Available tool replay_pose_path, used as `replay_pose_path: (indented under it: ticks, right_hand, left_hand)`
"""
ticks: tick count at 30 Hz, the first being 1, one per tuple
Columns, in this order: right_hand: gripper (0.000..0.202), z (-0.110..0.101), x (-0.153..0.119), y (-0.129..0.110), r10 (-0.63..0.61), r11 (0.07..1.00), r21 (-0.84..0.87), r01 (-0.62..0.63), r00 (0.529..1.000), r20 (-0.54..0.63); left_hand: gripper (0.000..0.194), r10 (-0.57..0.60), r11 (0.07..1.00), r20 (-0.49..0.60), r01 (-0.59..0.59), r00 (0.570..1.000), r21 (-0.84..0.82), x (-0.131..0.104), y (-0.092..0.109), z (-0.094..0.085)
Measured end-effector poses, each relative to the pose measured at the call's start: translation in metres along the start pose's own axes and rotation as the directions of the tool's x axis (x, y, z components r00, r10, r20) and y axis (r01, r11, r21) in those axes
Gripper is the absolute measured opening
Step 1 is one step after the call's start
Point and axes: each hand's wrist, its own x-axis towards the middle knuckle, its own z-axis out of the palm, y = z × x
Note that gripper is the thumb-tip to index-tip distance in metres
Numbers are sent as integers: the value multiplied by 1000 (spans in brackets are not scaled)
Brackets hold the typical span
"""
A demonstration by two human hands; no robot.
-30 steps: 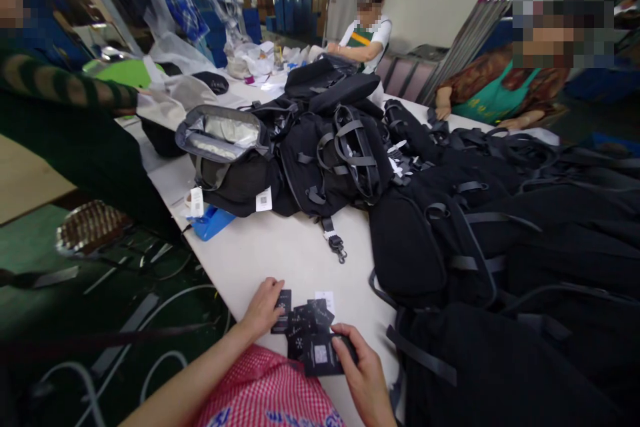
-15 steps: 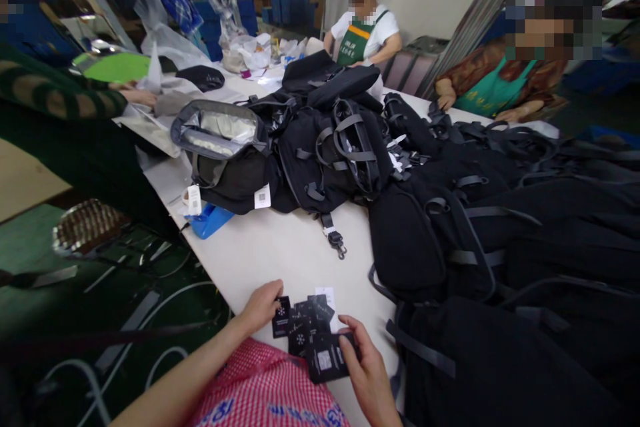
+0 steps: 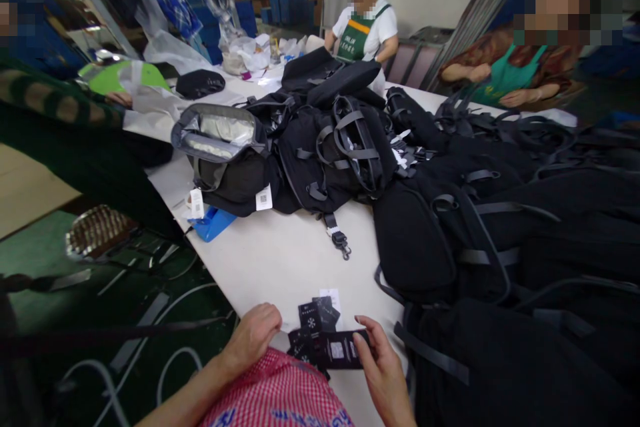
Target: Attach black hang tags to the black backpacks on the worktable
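My right hand (image 3: 383, 363) grips a black hang tag (image 3: 345, 351) between thumb and fingers; a pale square code is printed on its face. Beside it, several black tags (image 3: 311, 317) with white snowflake prints lie overlapping on the white table (image 3: 280, 260). Behind them a white label (image 3: 330, 297) sticks out. To the left of the tags, my left hand (image 3: 257, 332) is closed with its fingers curled together. Something pale and thin shows at its fingertips, too small to make out.
Black bags (image 3: 500, 227) are heaped along the right. Farther back stands an open, silver-lined cooler bag (image 3: 220, 153) over a blue object (image 3: 214, 223). A strap with a metal clip (image 3: 341, 241) lies on the table. Two co-workers sit across; another person's sleeve (image 3: 55, 90) is at left.
My left hand has come down and no longer shows the black tag it was pinching. The tags on the table lie differently. The tag in my right hand has turned more level.
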Motion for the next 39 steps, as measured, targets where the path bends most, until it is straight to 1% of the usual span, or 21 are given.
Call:
replay_pose_path:
  ticks: [2,4,9,11,13,18,20,21,22,23,25,26,27,28,30,32,33,35,39]
  right_hand:
    - [46,-1,1,5,-9,1000,-3,9,1000,-3]
    - [44,-2,1,10,-18,1000,-11,18,1000,9]
    - [42,-3,-1,15,-24,999,-36,24,1000,14]
    - [42,-3,-1,15,-25,998,-49,26,1000,16]
    - [42,-3,-1,15,-20,998,-58,21,1000,23]
    - [39,-2,-1,14,-37,998,-58,38,999,19]
    - [39,-2,-1,12,-45,998,-48,45,999,14]
    - [39,-1,-1,10,-42,998,-40,42,999,12]
    - [40,-1,-2,7,-35,999,-30,35,999,4]
    - [41,0,-2,4,-28,999,-19,28,1000,-10]
    - [44,1,-3,-3,-5,1000,20,6,999,-44]
    - [46,2,-4,-7,21,998,59,-18,998,-51]
    - [49,2,-5,-10,63,992,110,-58,997,-42]
    - [52,3,-6,-13,115,980,166,-111,993,-18]
    - [54,4,-8,-17,233,936,262,-234,972,35]
    - [54,6,-10,-18,303,899,315,-305,951,56]
    - [54,7,-11,-19,311,890,333,-311,949,56]
    - [57,7,-10,-20,284,890,354,-288,957,63]
    - [63,3,-7,-18,229,901,361,-240,971,74]
  left_hand:
    - [30,73,996,-48,-71,996,55,-2,-1,3]
    - [35,114,990,-56,-109,992,89,-4,-2,5]
    - [44,204,971,-9,-201,979,130,-9,0,6]
    - [44,214,967,3,-213,977,138,-12,0,8]
    - [42,199,971,5,-197,980,133,-15,0,10]
    - [38,149,987,-15,-148,989,55,-20,-2,10]
    - [33,111,994,-23,-111,994,5,-18,-2,8]
    - [30,71,997,-21,-72,997,-29,-17,-2,6]
    - [27,8,997,-12,-9,1000,-72,-13,-1,3]
    - [23,-78,989,5,78,997,-128,-9,0,1]
    - [14,-261,931,59,267,964,-249,4,2,-6]
    - [11,-330,891,89,342,940,-299,12,2,-9]
    - [9,-375,857,115,391,920,-336,20,2,-11]
    - [8,-395,834,133,416,909,-362,28,0,-13]
    - [10,-400,817,160,431,902,-384,42,-6,-14]
    - [12,-411,800,188,452,892,-395,51,-14,-11]
    - [12,-419,792,196,463,886,-399,54,-18,-8]
    - [14,-440,773,202,483,875,-411,55,-24,-1]
    - [19,-481,721,207,519,852,-460,51,-31,10]
